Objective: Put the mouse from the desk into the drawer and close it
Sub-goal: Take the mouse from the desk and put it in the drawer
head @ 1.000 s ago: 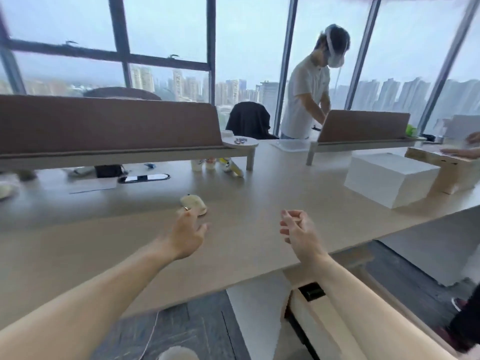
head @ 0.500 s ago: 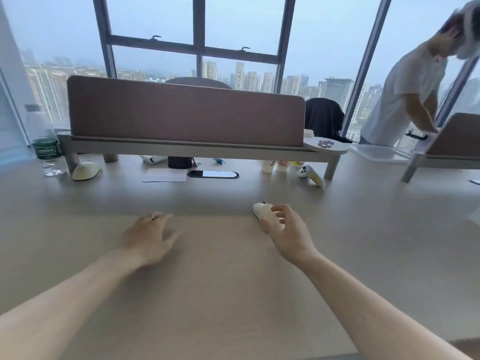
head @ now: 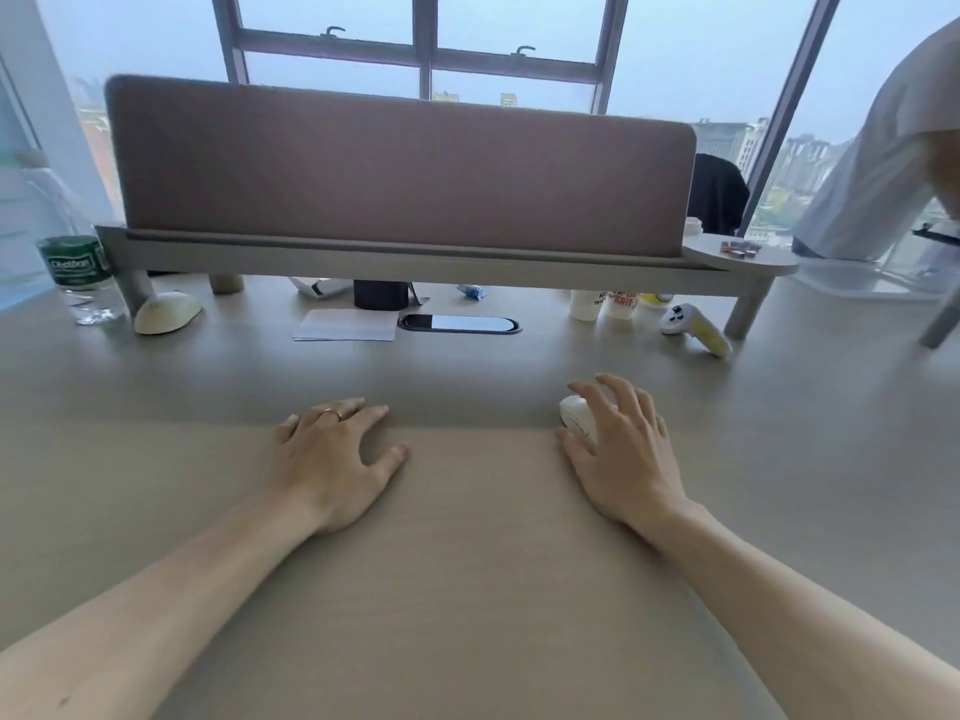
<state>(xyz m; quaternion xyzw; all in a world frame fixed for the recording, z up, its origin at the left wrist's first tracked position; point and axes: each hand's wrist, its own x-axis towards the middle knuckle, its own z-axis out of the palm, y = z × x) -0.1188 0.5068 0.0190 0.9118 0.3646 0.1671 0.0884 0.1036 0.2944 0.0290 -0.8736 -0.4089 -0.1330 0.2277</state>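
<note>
While the right hand (head: 621, 449) curls loose fingers (head: 613, 392) over the mouse (head: 575, 415) on the counter (head: 467, 589), nothing is lifted; the left hand (head: 332, 454) lies flat and empty, no drawer visible.

We are in a high-rise office. Our long shared surface (head: 467, 589) carries a fabric divider (head: 400, 168) on a raised shelf (head: 415, 262), with a cable port (head: 460, 323) set into the top. Tall windows (head: 426, 39) look out over city towers (head: 800, 153). Another person (head: 878, 163) works at the next station.
</note>
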